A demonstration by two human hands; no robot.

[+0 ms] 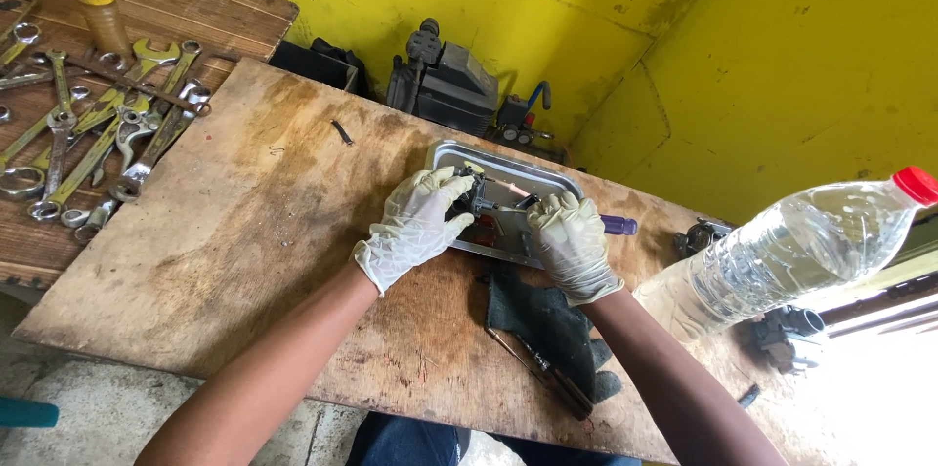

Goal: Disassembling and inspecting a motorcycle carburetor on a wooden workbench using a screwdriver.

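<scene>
Gloved hands meeting over metal tray [445, 155] near the far edge of wooden board [254, 232]. Left hand [415, 222] clenching around small dark part [471, 194], holding it just above the tray. Right hand [572, 241] grasping purple-handled screwdriver [618, 225], handle sticking out to the right, shaft running leftward into the part. Long axis lying roughly left-right across the tray, tip pointing toward the left hand. Sitting right of the tray: 1 clear plastic bottle [782, 256]. Lying well left: wrenches [88, 134].
</scene>
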